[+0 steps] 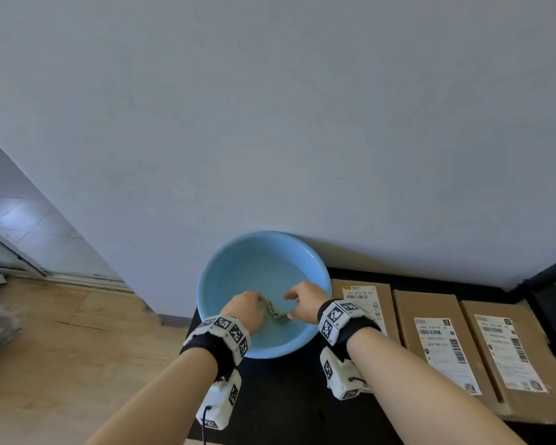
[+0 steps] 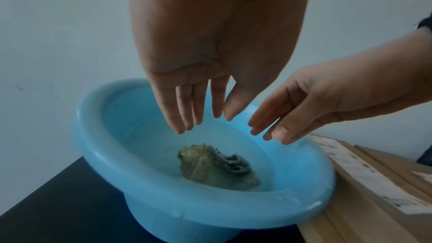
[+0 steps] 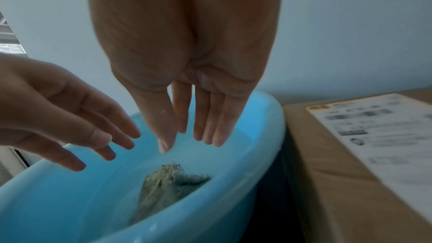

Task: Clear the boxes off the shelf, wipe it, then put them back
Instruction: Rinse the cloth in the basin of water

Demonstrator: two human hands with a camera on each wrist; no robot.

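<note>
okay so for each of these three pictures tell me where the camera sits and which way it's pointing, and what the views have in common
Head: worn on the head, looking forward and down at the round blue plastic basin and three flat brown cardboard boxes on the black shelf; both forearms show.
Left wrist: looks along the left hand into the basin; the right hand enters from the right.
Right wrist: looks along the right hand's straight fingers; the left hand enters from the left.
Shared: all show the basin and the crumpled greenish cloth lying in it.
</note>
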